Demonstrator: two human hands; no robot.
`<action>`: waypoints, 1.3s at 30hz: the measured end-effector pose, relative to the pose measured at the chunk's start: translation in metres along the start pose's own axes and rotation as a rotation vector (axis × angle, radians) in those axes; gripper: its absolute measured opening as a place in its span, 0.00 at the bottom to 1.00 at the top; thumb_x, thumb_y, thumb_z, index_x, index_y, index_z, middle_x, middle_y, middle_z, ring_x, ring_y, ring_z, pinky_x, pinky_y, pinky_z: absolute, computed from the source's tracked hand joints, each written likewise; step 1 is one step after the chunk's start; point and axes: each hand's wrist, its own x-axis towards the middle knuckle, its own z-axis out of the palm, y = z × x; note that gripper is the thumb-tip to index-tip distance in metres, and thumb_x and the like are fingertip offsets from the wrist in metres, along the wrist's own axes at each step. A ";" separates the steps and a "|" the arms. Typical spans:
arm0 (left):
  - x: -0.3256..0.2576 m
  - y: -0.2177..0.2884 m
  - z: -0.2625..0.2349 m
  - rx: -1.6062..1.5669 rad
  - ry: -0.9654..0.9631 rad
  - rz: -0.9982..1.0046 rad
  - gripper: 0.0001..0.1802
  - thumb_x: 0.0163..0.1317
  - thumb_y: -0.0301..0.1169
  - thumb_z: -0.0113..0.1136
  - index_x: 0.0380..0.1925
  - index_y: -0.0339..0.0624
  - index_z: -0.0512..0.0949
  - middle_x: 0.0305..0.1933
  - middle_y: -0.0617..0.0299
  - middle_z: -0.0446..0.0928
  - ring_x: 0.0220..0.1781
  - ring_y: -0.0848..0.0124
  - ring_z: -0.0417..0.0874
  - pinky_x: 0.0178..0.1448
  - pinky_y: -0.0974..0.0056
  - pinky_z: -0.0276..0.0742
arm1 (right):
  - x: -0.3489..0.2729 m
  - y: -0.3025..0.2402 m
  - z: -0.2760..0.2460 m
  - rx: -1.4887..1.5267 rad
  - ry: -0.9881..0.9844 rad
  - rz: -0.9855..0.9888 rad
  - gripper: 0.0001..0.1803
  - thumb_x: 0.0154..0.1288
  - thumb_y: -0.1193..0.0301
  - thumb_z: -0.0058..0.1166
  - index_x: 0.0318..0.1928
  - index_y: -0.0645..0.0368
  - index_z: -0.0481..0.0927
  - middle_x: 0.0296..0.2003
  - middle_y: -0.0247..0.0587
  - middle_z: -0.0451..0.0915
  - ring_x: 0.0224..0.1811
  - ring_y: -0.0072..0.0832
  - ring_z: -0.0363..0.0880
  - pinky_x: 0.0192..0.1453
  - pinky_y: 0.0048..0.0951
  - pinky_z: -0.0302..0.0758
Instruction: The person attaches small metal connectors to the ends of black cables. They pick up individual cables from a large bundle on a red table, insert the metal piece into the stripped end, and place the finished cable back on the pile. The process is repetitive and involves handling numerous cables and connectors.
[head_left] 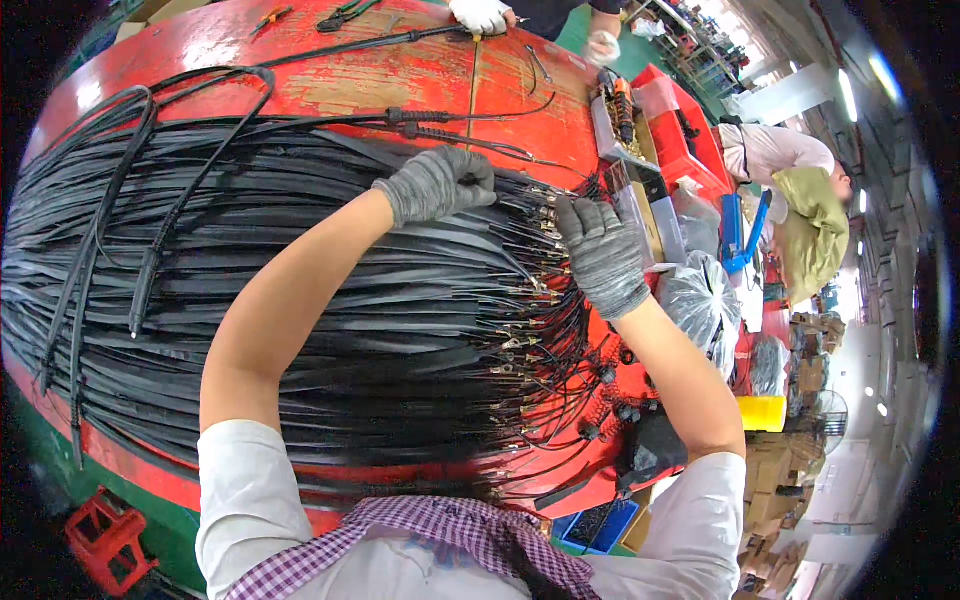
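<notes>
A thick bed of black cables (380,300) lies side by side across the red table, its thin wire ends with metal terminals (530,340) on the right. My left hand (440,185), in a grey knit glove, is closed over the top of the bed, its curled fingers round a black cable near the wire ends. To its right, my gloved right hand (603,255) sits at the terminals with its fingers bent together over the wire tips. Whatever is inside its fingertips is hidden.
Beyond the bed are pliers (350,14) and a co-worker's white-gloved hand (482,16). A red bin (685,135), plastic bags (700,300) and a blue tray (600,525) stand to the right. A red stool (105,540) is at lower left.
</notes>
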 end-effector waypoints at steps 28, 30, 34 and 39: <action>0.001 0.004 0.000 -0.028 -0.191 -0.046 0.09 0.52 0.31 0.59 0.34 0.42 0.79 0.34 0.56 0.79 0.39 0.66 0.78 0.47 0.65 0.72 | 0.014 0.003 0.003 0.534 -0.454 0.111 0.17 0.55 0.68 0.52 0.45 0.64 0.73 0.38 0.49 0.77 0.41 0.41 0.76 0.46 0.36 0.71; 0.003 0.007 0.001 -0.010 -0.173 -0.092 0.09 0.53 0.31 0.58 0.35 0.43 0.79 0.35 0.56 0.79 0.41 0.66 0.78 0.48 0.65 0.71 | 0.012 0.001 0.008 0.112 -0.185 -0.091 0.12 0.57 0.69 0.49 0.41 0.61 0.76 0.36 0.49 0.78 0.38 0.40 0.77 0.44 0.36 0.72; 0.002 0.007 -0.006 -0.043 -0.214 -0.013 0.11 0.54 0.29 0.56 0.38 0.44 0.79 0.41 0.57 0.78 0.46 0.68 0.77 0.54 0.66 0.69 | 0.013 0.014 -0.002 1.318 -0.774 0.387 0.19 0.64 0.60 0.45 0.43 0.64 0.75 0.30 0.38 0.78 0.26 0.22 0.76 0.29 0.25 0.73; 0.006 0.014 -0.008 -0.161 -0.354 0.042 0.11 0.56 0.26 0.52 0.39 0.41 0.78 0.42 0.59 0.79 0.48 0.71 0.76 0.55 0.66 0.69 | 0.019 0.038 0.000 2.002 -1.079 0.602 0.15 0.62 0.60 0.50 0.36 0.61 0.75 0.26 0.33 0.76 0.23 0.19 0.73 0.26 0.23 0.73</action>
